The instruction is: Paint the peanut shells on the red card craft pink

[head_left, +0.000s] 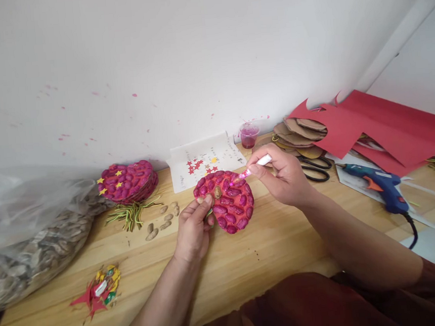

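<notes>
My left hand (195, 225) grips the lower left edge of a round red disc (232, 208) covered with magenta-painted peanuts. One peanut (217, 192) near my left thumb still shows its bare tan shell. Between the thumb and fingers of my right hand (277, 174) is a white-handled paintbrush (259, 164). Its magenta tip touches the peanuts at the disc's upper right. Behind the disc lies a white sheet (181, 182) bearing small red stars and yellow pieces. A clear cup of magenta paint (249, 135) stands near the wall.
At left, a stack of peanut-covered discs (130, 183) sits beside loose peanuts (165, 218) and a plastic bag of peanuts (38, 249). Paper scraps (99, 290) lie in front. At right are cardboard discs (300, 133), black-handled scissors (317, 169), red paper (396, 122) and a blue glue gun (381, 184).
</notes>
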{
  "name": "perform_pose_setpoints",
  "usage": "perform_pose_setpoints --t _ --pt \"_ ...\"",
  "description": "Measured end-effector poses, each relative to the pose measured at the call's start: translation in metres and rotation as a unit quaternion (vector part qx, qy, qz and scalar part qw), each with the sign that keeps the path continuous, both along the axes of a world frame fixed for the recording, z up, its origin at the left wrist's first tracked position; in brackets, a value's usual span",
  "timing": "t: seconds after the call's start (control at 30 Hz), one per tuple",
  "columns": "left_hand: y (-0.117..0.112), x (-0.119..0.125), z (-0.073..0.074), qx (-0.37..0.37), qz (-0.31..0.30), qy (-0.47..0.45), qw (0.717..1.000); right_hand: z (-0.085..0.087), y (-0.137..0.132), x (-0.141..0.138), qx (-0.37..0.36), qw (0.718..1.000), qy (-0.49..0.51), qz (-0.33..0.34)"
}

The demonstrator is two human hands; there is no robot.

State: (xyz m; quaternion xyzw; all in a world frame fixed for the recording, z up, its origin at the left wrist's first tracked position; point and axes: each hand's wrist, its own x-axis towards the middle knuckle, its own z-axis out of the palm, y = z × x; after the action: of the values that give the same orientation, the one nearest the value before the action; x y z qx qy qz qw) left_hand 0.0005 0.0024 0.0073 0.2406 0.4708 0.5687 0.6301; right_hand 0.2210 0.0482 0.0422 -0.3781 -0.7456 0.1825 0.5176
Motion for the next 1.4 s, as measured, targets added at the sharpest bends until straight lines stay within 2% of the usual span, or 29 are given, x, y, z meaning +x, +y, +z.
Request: perform_pose_setpoints --t 0.4,1.4 --pt "-0.0001 0.0000 0.0018 -0.012 -0.004 0.006 1.000 0.0012 -0.0016 -0.0006 -0.002 1.000 0.005 -0.005" --pt "0.0004 -0.0014 -0.0003 -0.023 -0.008 -0.001 1.000 0.0046 -0.0042 -0.0032 0.072 0.997 -0.026 -0.020"
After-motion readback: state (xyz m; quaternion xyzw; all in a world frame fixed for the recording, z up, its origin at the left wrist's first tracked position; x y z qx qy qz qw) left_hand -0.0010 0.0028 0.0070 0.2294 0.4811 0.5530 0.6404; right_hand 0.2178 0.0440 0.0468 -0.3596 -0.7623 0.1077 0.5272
